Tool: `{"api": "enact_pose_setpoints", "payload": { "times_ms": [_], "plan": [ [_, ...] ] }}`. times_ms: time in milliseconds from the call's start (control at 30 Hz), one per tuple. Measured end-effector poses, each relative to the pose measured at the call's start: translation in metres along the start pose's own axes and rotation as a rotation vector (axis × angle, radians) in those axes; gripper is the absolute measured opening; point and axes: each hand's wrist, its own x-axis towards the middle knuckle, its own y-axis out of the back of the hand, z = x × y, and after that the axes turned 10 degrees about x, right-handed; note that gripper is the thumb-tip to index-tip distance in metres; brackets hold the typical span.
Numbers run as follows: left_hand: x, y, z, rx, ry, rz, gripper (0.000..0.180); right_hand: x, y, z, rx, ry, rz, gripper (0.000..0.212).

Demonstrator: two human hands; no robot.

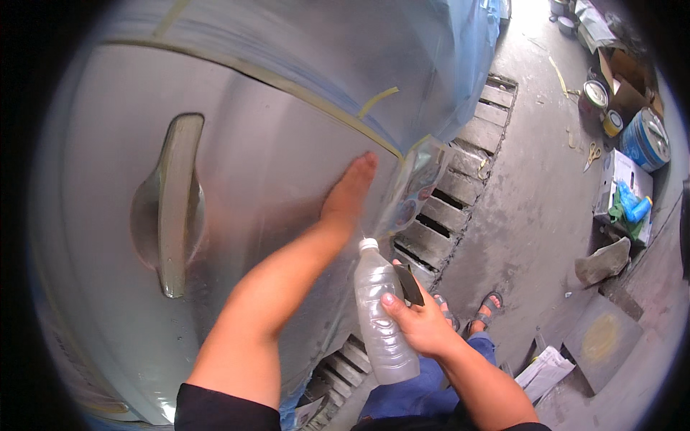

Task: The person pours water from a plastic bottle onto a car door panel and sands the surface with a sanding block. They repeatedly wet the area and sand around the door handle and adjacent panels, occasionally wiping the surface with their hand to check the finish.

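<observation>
My left hand lies flat against the grey car door panel, near its taped upper-right edge, fingers stretched out. My right hand is closed around a clear plastic bottle with a white cap, tilted beside the panel's lower edge. A thin dark sheet sticks up between my right fingers and the bottle; its kind is hard to make out. Left of my arms, the door handle is wrapped in masking tape. My right fingertips are mostly hidden behind the bottle.
Masking film covers the car above the panel. A slatted floor grate runs beside the car. To the right stand a blue bucket, cans, scissors and a white box. A flat board lies lower right.
</observation>
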Motion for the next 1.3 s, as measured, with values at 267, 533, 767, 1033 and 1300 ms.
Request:
{"api": "enact_pose_setpoints", "payload": {
  "times_ms": [267, 533, 767, 1033, 1300],
  "plan": [
    [-0.05, 0.001, 0.078, 0.015, -0.132, 0.009, 0.083, -0.004, 0.02, 0.035, -0.339, -0.1, 0.112, 0.072],
    [-0.143, 0.017, 0.127, -1.432, -0.28, 0.053, 0.069, -0.036, 0.009, 0.042, -0.348, -0.131, 0.209, 0.068],
    [-0.214, 0.01, 0.106, -1.584, 0.167, 0.456, 0.068, -0.066, -0.053, -0.006, -0.545, -0.192, 0.277, 0.065],
    [-0.266, -0.003, 0.073, -1.634, 0.578, 0.66, 0.072, -0.079, -0.113, -0.059, -0.816, -0.3, 0.21, 0.046],
    [-0.282, 0.05, 0.099, -2.247, 0.836, 0.447, 0.066, -0.059, -0.138, -0.127, -1.104, -0.268, 0.182, 0.044]
  ]
}}
